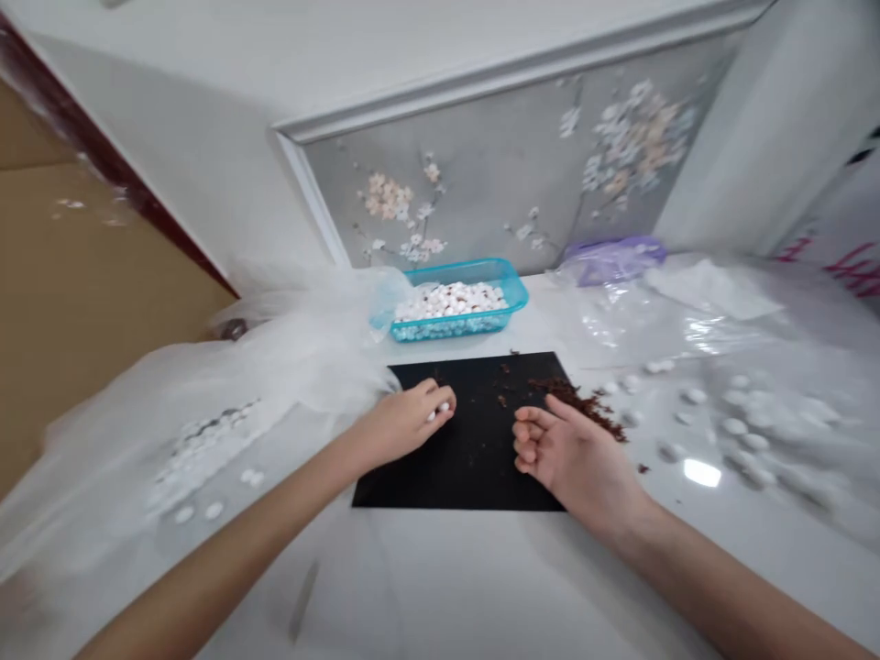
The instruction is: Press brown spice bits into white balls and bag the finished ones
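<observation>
My left hand (pixel 411 420) is over the left part of a black mat (pixel 474 458), its fingers curled round small white balls (pixel 440 412). Above the mat's right side, my right hand (pixel 567 454) has its palm turned inward and its fingers loosely bent apart, with nothing seen in it. Close behind that hand lies a heap of reddish-brown bits (pixel 584 403), partly on the mat and partly on the table. A few loose bits are scattered on the mat. Beyond the mat stands a blue plastic basket (pixel 512 298) filled with white balls.
Clear plastic film and bags (pixel 295 339) spread over the left side, with white balls (pixel 213 440) in and around them. More white balls (pixel 735 426) lie at the right, slightly blurred. A purple bag (pixel 615 259) rests at the back against a flower-patterned wall panel (pixel 481 183).
</observation>
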The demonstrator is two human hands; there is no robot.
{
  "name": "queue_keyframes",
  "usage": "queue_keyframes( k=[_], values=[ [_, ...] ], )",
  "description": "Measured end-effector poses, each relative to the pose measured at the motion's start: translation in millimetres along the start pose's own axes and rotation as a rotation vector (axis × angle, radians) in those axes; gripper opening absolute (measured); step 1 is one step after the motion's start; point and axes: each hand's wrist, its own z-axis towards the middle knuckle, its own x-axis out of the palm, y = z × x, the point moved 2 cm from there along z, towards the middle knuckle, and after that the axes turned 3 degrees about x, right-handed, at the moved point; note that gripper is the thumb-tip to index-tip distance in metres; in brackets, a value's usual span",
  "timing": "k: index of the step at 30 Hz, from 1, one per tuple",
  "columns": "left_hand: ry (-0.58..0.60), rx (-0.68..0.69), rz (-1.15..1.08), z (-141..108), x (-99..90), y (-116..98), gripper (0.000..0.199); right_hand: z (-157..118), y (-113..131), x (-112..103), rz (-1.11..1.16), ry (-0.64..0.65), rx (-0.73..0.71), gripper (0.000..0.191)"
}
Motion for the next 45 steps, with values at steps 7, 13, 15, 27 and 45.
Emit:
queue_keyframes(
  k=[7, 13, 15, 27, 45],
  values=[
    [-0.207, -0.015, 0.301, 7.9, 35.0, 2.2, 0.03, 6.1, -0.2, 2.9, -0.058, 0.05, -0.06, 0.033],
    [-0.305, -0.016, 0.282, 4.8, 40.0, 7.7, 0.035, -1.4, -2.7, 9.2, -0.332, 0.084, -0.2, 0.036],
    [-0.316, -0.009, 0.27, 5.0, 40.9, 9.9, 0.037, -3.5, -0.7, 11.0, -0.494, 0.045, -0.247, 0.033],
    [-0.423, 0.056, 0.287, 4.8, 45.7, 12.0, 0.034, 17.5, 45.3, -5.5, -1.878, -0.423, -0.793, 0.027],
    [-0.456, 0.175, 0.082, 4.2, 49.5, 14.7, 0.031, 38.6, 31.5, 10.0, -1.934, -0.511, -0.852, 0.018]
  ],
)
